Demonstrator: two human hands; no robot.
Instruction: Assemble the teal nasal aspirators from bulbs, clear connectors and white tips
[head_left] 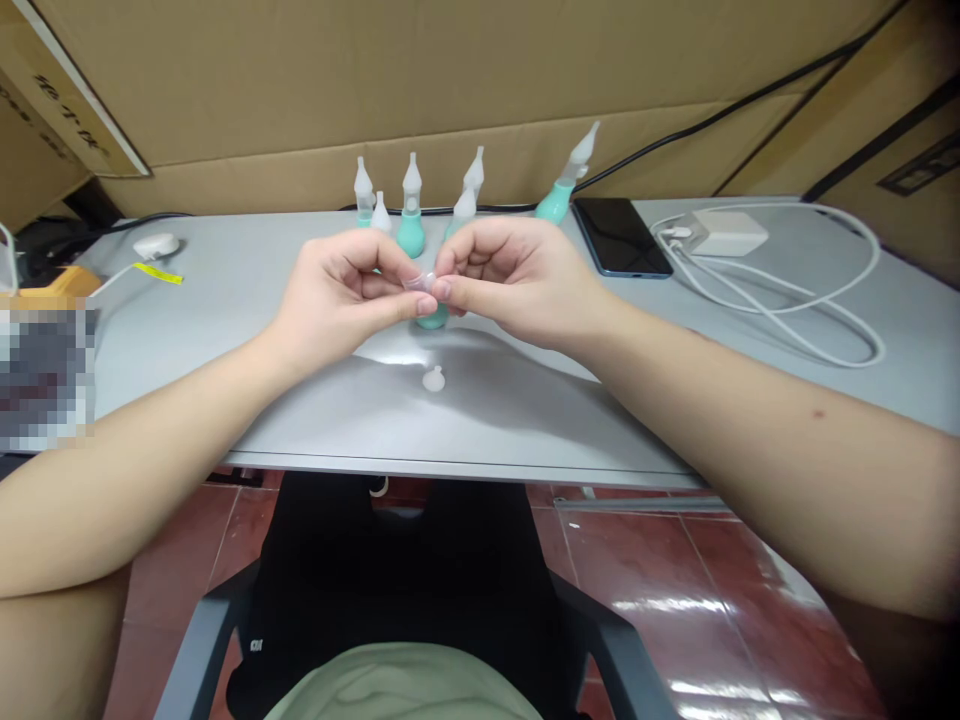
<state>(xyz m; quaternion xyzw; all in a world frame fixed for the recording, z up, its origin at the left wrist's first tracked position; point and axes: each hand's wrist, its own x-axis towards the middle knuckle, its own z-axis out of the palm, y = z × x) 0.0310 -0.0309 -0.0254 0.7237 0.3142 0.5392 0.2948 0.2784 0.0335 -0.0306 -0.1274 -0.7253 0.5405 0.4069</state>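
My left hand [345, 290] and my right hand [517, 275] meet over the middle of the desk, fingertips closed in a pinch. Between them is a small clear plastic tube [421, 283], gripped from both sides and partly covered by the fingers. Just below the fingertips shows a green rubber bulb [432, 318]; whether it joins the tube I cannot tell. A loose white nozzle tip [433, 379] lies on the desk nearer to me. Behind my hands stand several bulb nasal aspirators [411, 205] with green bulbs and white tips, some partly hidden. One aspirator [566, 180] leans to the right.
At the back right of the grey desk [300, 430] lie a black phone [622, 238] and a white charger [726, 233] with a looped cable. A white plug-like piece [156, 246] with a yellow tag is at left. Cardboard [450, 80] lines the back.
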